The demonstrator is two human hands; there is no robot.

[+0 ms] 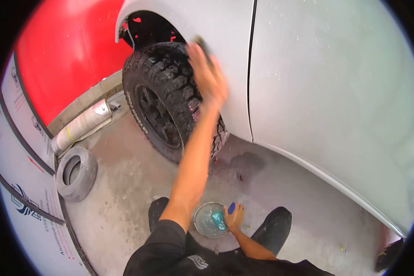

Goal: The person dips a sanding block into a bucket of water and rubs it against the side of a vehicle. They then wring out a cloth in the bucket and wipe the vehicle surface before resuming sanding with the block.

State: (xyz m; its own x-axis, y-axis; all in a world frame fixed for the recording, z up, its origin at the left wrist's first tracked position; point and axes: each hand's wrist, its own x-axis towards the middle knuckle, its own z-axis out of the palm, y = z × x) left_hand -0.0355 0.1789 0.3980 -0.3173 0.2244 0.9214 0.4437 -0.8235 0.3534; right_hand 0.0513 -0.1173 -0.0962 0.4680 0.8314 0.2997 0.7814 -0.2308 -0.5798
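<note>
My left hand (208, 80), blurred, reaches up to the silver-grey front fender (225, 60) of a vehicle. Its fingers lie along a dark, flat pad (201, 47) against the fender edge by the wheel arch; much of the pad is hidden behind the hand. Low between my knees stands a round bucket (202, 231) with clear-looking liquid and a teal packet or cloth (219, 221) in it. At the bucket's right rim, my right hand (236, 218) is closed around a small blue object (232, 208), whose kind I cannot make out.
A knobbly black tyre (158, 60) fills the wheel arch beside my left arm. On the floor at left lie a loose tyre (89, 177) and a wrapped roll (80, 126). A red panel (73, 50) and printed white sheets (27, 184) border the left side. Wet patches mark the concrete.
</note>
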